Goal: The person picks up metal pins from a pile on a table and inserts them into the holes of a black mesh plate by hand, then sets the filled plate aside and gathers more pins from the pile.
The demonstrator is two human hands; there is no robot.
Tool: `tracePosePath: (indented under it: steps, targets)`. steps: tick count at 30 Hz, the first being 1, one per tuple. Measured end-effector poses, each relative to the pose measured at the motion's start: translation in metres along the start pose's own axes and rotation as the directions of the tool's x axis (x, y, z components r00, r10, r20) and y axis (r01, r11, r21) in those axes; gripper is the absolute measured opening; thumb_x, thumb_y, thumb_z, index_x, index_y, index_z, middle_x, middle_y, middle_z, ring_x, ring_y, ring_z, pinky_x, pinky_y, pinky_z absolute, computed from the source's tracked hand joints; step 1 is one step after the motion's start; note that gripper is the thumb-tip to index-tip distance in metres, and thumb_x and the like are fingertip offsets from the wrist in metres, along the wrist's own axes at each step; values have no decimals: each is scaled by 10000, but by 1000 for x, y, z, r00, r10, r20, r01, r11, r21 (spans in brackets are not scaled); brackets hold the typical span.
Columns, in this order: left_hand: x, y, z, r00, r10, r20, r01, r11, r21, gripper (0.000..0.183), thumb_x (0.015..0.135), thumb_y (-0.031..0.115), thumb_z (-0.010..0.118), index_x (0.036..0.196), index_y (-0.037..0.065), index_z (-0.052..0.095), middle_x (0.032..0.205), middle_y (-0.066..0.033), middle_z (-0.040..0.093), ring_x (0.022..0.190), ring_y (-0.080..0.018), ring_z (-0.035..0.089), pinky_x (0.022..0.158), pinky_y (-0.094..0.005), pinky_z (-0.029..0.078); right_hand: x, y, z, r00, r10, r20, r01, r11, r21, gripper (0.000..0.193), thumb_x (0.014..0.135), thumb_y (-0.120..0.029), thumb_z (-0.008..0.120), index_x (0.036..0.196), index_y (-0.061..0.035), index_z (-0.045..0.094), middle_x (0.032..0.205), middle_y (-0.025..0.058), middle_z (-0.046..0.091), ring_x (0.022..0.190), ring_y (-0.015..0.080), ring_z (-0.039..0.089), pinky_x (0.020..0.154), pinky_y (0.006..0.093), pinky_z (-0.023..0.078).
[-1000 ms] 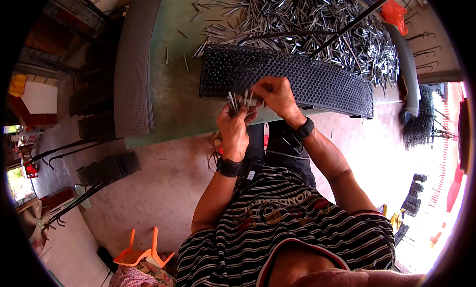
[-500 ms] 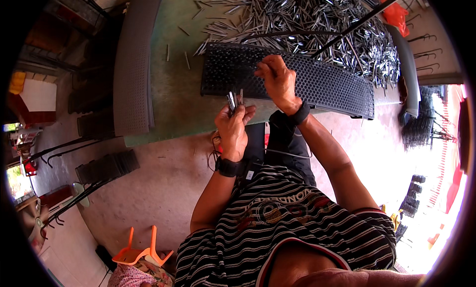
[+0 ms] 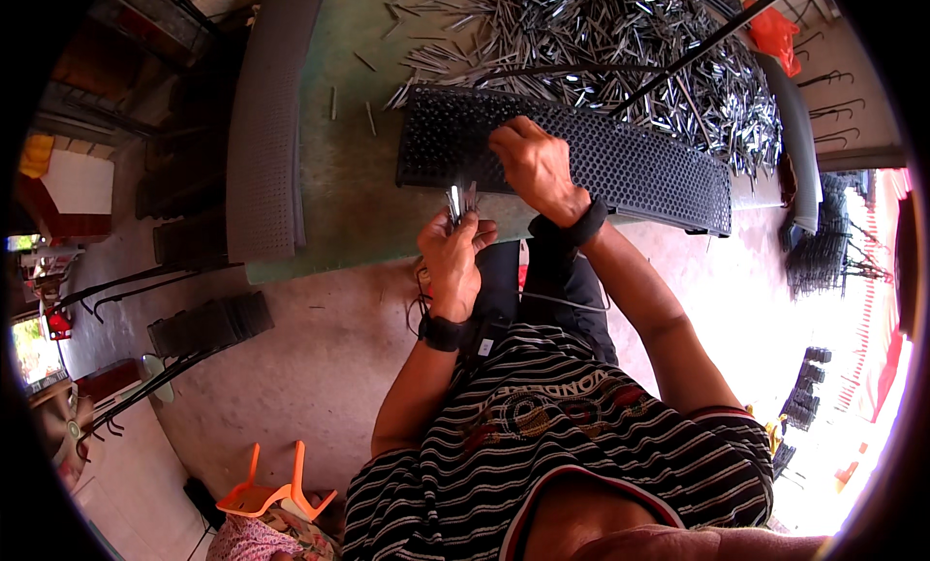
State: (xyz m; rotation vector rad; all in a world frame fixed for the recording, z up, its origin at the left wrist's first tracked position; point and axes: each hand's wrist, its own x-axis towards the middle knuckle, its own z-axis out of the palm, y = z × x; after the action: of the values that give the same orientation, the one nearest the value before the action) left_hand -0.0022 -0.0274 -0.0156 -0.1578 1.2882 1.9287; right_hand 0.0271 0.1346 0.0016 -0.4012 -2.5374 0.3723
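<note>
My left hand (image 3: 450, 261) is closed around a small bundle of thin metal rods (image 3: 455, 204), their ends poking up past the fingertips. A long black tray full of round holes (image 3: 639, 170) lies along the table's near edge, just beyond that hand. Over the tray's left half is my right hand (image 3: 536, 164), fingers pinched together and pointing down at the holes. Whatever sits between those fingertips is hidden. Beyond the tray a large heap of loose metal rods (image 3: 620, 28) spreads over the green table (image 3: 339, 173).
A grey perforated sheet (image 3: 266, 125) lies along the table's left side. A thin dark bar (image 3: 707, 43) slants above the heap. At the lower left stands an orange stool (image 3: 276, 493), and a red plastic bag (image 3: 773, 33) hangs at the far right.
My right hand has shifted slightly lower and to the left, its fingers now closer to the tray. My left hand has barely moved and keeps its rods.
</note>
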Motion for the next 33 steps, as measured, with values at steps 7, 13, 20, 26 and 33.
tracePosePath:
  steps: [7, 13, 20, 26, 33]
  targets:
    - [-2, -17, 0, 995, -25, 101, 20, 999, 48, 157, 861, 30, 576, 1012, -4, 603, 813, -48, 617, 659, -157, 619, 600, -289, 532, -16, -9, -10, 909, 156, 386, -368, 733, 571, 90, 786, -63, 639, 819, 19, 652, 720, 69, 667, 601, 90, 614, 533, 226, 479]
    - [1, -22, -10, 999, -27, 28, 29, 996, -80, 146, 873, 35, 562, 1012, 4, 594, 835, -42, 599, 695, -160, 619, 624, -294, 530, -5, -26, -15, 882, 453, 128, -415, 620, 665, 101, 848, -25, 582, 938, 20, 572, 760, 71, 669, 659, 110, 650, 572, 209, 509]
    - [0, -9, -7, 999, 23, -30, -26, 992, -122, 72, 869, 8, 540, 928, -5, 577, 792, -57, 585, 688, -181, 618, 630, -300, 525, -11, -31, 6, 934, 355, -37, -268, 766, 584, 66, 835, 3, 569, 897, -8, 548, 747, 121, 640, 688, 208, 675, 561, 288, 512]
    - [-2, -4, -9, 1000, 30, -10, -31, 994, -107, 61, 870, 20, 548, 923, 4, 574, 817, -51, 583, 712, -185, 617, 643, -294, 522, -11, -18, 14, 987, -90, -133, 117, 972, 206, 37, 808, -18, 604, 840, -21, 586, 761, 94, 626, 638, 205, 646, 551, 296, 493]
    - [-3, -3, -2, 1000, 14, -13, -15, 998, -65, 142, 866, 31, 571, 1006, 11, 582, 878, -65, 612, 708, -179, 617, 637, -290, 524, -17, -32, -12, 945, 264, 191, -315, 892, 325, 190, 720, -133, 729, 853, -15, 662, 671, 84, 632, 563, 153, 613, 515, 271, 468]
